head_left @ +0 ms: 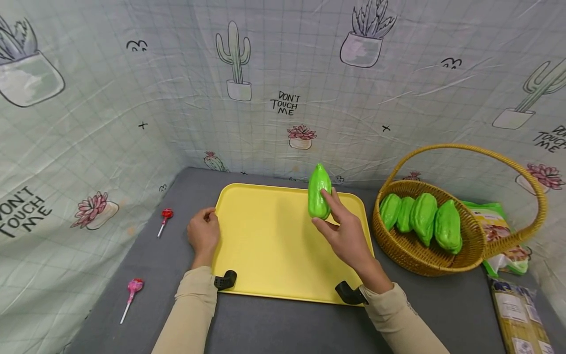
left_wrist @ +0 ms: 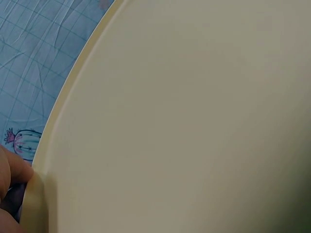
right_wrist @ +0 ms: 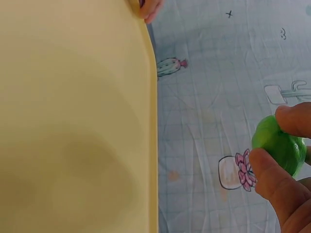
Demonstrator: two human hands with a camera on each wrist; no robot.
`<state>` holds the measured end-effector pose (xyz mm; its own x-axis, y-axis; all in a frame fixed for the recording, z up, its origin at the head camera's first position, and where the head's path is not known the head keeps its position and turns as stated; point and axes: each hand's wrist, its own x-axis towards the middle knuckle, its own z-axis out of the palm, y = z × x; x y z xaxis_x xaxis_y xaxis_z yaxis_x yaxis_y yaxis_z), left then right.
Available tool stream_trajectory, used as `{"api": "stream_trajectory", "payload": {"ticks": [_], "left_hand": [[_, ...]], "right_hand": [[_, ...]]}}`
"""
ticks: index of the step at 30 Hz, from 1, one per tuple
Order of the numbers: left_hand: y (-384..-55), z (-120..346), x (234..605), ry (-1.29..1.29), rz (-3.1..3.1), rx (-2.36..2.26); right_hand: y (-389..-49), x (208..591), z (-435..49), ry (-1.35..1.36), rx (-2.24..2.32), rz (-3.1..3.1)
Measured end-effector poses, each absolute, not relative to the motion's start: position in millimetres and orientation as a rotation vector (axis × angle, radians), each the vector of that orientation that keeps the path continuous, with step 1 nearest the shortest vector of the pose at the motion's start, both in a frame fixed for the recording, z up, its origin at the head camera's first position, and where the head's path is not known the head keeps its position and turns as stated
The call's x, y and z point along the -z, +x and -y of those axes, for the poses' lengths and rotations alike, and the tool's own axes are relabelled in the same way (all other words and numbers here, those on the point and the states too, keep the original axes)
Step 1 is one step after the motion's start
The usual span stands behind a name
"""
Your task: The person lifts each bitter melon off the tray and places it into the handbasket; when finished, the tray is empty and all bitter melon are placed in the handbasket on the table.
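A glossy, ribbed green fruit point(head_left: 319, 192), long and pointed at the top, is held upright above the right part of a yellow tray point(head_left: 265, 246). My right hand point(head_left: 349, 241) pinches it between thumb and fingers near its lower half. In the right wrist view the green fruit point(right_wrist: 279, 145) appears end-on between the fingertips. At the tray's left edge lies my left hand point(head_left: 205, 233), fingers loosely curled. The left wrist view has a finger point(left_wrist: 19, 170) touching the outer side of the tray rim point(left_wrist: 63, 97); nothing is seen held there.
To the right stands a wicker basket point(head_left: 407, 260) with a tall handle and several similar green fruits point(head_left: 448, 226). Behind it lies a green-edged package point(head_left: 508, 260), and a clear-fronted packet point(head_left: 519, 314) is nearer. Two lollipops, one red point(head_left: 167, 213) and one pink point(head_left: 134, 286), lie left.
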<state>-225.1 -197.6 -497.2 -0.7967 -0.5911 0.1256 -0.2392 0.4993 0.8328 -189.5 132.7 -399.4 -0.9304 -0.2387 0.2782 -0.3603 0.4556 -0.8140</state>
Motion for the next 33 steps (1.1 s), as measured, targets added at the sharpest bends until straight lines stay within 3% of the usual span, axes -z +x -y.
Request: {"api": "stream_trajectory", "payload": {"ticks": [33], "left_hand": [[-226,196,496,0.707,2.341,1.179]], "right_hand": [[-187,407,-175,0.371,-1.467,2.585]]}}
